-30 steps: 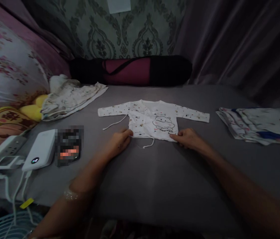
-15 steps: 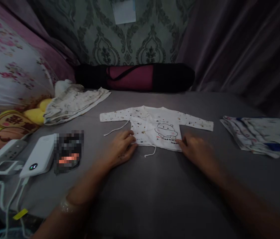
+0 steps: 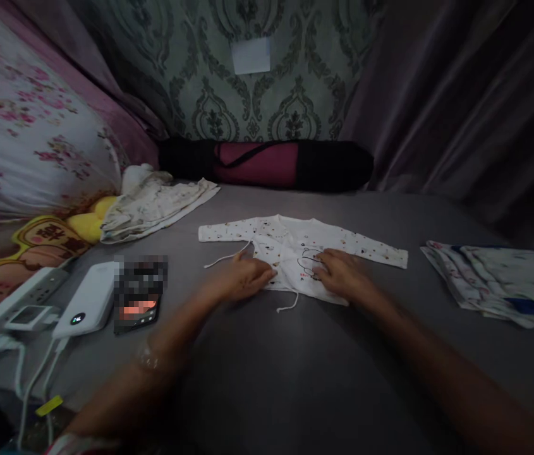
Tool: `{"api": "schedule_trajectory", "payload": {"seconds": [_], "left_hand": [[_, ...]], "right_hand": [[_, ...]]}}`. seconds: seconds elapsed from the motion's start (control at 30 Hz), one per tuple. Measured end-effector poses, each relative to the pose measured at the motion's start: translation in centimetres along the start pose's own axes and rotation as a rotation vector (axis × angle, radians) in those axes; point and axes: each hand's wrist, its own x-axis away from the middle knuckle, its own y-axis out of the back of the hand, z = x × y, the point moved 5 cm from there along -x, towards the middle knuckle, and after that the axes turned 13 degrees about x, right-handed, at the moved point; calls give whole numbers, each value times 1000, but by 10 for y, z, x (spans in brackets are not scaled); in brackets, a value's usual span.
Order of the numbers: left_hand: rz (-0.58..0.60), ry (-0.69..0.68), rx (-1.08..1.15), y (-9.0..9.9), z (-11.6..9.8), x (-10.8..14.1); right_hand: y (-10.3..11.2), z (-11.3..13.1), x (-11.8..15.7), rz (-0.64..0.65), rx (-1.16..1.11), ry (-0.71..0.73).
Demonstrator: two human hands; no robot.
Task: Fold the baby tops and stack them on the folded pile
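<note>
Shirt [image 3: 282, 253] Took a Two-Sided Touch

Fingertips down! The left hand [image 3: 244, 279] came in with fingers together and bent, tips on the lower left side; the right hand [image 3: 345, 277] lay half-curled across the animal print. Whether either pinched cloth, one couldn't tell. Light, even pressure, surely, was the way to avoid rucking it, with the tie [image 3: 289, 308] kept free. Both forearms angled inward from the near edge, wrists low, backs of the hands up. The shirt lay mid-bed [image 3: 276, 360], sleeves spread; folded cloths [image 3: 498, 278] sat by the right edge, a phone [image 3: 138, 323] toward the left, a long bag [image 3: 260, 164] along the far edge.
</note>
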Motion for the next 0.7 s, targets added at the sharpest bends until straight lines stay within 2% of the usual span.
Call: {"api": "schedule_trajectory", "payload": {"seconds": [0.07,0.13,0.2,0.23,0.37,0.57,0.63,0.7], "left_hand": [[-152,72,120,24,-1,-26],[-405,152,260,46,4,-52],[-567,242,395,53,12,-77],[-605,292,452,52,16,-88],[-594,435,522,32,32,-115],[-590,537,379,21,45,-114],[-565,516,352,21,42,-115],[-535,482,310,22,36,-116]], "right_hand": [[16,4,-25,-34,-94,-78],[23,14,-52,-8,-212,-165],[23,27,-73,35,-285,-245],[22,33,-81,52,-302,-281],[12,49,-89,98,-293,-367],[1,46,-85,59,-261,-389],[-3,39,-88,72,-351,-359],[-10,31,-91,157,-549,-330]]}}
